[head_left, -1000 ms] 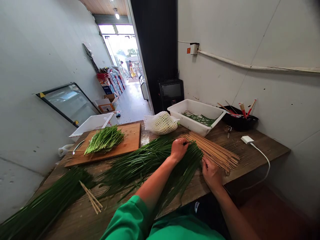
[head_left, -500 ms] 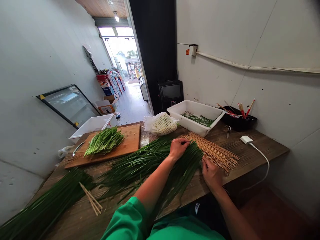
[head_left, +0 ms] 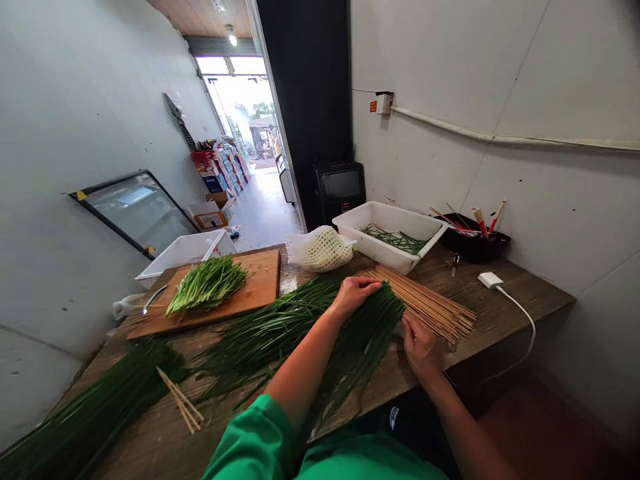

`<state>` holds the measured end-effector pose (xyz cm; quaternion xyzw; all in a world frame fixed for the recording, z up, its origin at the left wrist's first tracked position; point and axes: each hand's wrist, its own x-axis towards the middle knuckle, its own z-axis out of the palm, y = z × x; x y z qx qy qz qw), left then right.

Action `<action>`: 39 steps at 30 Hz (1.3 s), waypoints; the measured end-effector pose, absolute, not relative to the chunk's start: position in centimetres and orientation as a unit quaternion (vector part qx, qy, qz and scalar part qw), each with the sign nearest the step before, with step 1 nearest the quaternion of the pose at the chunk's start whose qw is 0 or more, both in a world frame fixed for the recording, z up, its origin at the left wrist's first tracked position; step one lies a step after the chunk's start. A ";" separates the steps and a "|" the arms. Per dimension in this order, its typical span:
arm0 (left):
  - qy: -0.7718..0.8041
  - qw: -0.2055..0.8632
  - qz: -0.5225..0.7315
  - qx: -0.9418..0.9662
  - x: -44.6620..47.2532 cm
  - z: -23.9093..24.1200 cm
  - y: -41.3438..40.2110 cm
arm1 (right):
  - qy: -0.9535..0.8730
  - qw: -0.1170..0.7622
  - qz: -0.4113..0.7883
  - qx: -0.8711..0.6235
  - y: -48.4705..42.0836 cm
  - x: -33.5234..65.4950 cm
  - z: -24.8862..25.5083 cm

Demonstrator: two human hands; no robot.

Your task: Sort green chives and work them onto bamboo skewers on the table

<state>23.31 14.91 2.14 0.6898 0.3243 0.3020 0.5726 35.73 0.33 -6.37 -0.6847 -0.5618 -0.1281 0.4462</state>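
Observation:
Long green garlic chives (head_left: 280, 320) lie across the table in front of me, their cut ends toward the right. My left hand (head_left: 356, 295) is closed over the ends of the bunch, fingertips pinching some chives. On the right side of those ends, my right hand (head_left: 420, 341) is closed in a pinch with its fingertips touching them. Whatever sits between its fingers is hidden, though a thin stick-like end shows beside the wrist. Just beyond both hands lies a pile of bamboo skewers (head_left: 430, 303).
Cut green stems (head_left: 207, 283) rest on a wooden cutting board (head_left: 265, 273). Behind are a net-wrapped bundle (head_left: 323, 248), a white tub (head_left: 387, 252) and a black bowl (head_left: 480, 247). More chives (head_left: 95, 407) and several loose skewers (head_left: 180, 400) lie at left; a white charger (head_left: 490, 280) at right.
The view has shifted slightly. Both hands stay at the chive ends, with the left fingers a little more stretched along them.

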 end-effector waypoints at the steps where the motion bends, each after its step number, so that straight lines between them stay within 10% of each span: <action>1: 0.322 0.589 0.295 0.680 23.4 2.0 14.9 | -0.565 0.448 -0.129 -0.681 0.3 35.7 -6.4; 39: 0.352 0.544 0.342 0.680 23.2 1.9 15.5 | -0.555 0.435 -0.129 -0.698 0.2 35.7 -6.3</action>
